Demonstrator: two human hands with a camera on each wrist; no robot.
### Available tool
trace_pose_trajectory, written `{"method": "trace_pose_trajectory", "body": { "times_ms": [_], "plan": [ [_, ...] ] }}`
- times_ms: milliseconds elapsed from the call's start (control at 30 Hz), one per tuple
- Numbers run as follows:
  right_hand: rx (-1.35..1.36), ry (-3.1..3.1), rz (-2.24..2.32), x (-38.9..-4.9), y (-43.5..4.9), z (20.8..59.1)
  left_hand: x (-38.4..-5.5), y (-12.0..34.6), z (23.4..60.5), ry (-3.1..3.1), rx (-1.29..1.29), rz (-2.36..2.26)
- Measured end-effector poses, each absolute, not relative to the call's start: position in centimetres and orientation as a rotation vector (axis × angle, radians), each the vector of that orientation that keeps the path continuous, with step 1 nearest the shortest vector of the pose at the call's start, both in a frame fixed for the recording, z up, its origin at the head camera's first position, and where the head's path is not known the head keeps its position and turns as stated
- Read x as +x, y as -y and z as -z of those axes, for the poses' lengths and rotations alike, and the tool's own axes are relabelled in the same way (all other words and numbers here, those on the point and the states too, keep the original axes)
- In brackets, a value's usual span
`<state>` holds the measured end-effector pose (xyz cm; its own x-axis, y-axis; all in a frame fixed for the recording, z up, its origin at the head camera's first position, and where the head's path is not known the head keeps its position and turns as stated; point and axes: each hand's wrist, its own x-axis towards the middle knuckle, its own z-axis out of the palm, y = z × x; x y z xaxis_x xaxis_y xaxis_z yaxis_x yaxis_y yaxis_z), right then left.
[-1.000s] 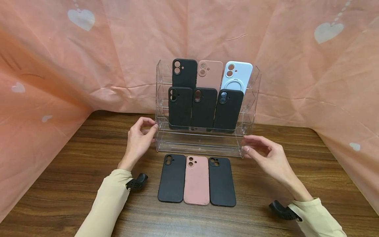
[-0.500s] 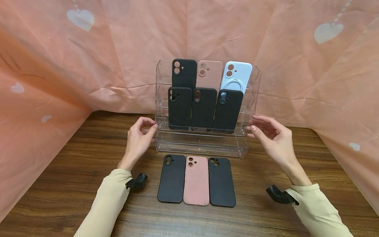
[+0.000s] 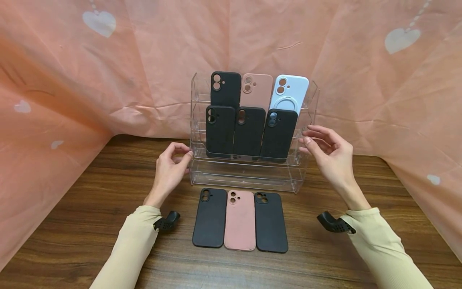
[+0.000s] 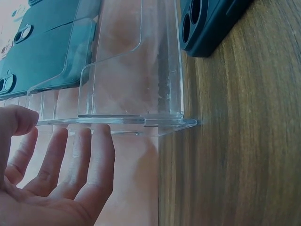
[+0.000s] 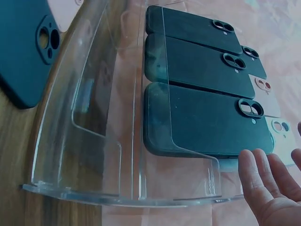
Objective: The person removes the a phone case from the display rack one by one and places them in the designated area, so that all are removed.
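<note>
A clear acrylic tiered display rack (image 3: 242,182) stands upright on the table, phone cases leaning in its upper tiers. In the top row are a black case (image 3: 225,94), a pink case (image 3: 261,93) and a white case (image 3: 296,86) with a ring. Several black cases, one being (image 3: 219,132), fill the row before it. My left hand (image 3: 169,166) touches the rack's left side panel; in the left wrist view its fingertips (image 4: 101,134) meet the panel from outside. My right hand (image 3: 333,158) is at the right side panel, fingers (image 5: 254,172) extended and holding nothing.
Flat on the wooden table (image 3: 108,188), before the rack, lie a black case (image 3: 209,220), a pink case (image 3: 240,224) and another black case (image 3: 271,224), side by side. A peach cloth (image 3: 162,60) with white hearts hangs behind and at both sides.
My right hand has moved up along the rack's right side, from its lower front corner toward the middle tier. My left hand, the rack and the cases have stayed put.
</note>
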<state>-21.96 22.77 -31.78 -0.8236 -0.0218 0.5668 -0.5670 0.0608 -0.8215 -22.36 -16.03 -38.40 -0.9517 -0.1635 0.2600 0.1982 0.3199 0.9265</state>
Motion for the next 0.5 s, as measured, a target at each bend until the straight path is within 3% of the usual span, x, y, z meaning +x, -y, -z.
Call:
{"method": "trace_pose_trajectory", "body": {
  "times_ms": [500],
  "plan": [
    [0.435, 1.929, -1.803, -23.3, -21.0, 31.3, -22.4, 16.0, 38.4, 2.274, -0.038, 1.68]
  ]
}}
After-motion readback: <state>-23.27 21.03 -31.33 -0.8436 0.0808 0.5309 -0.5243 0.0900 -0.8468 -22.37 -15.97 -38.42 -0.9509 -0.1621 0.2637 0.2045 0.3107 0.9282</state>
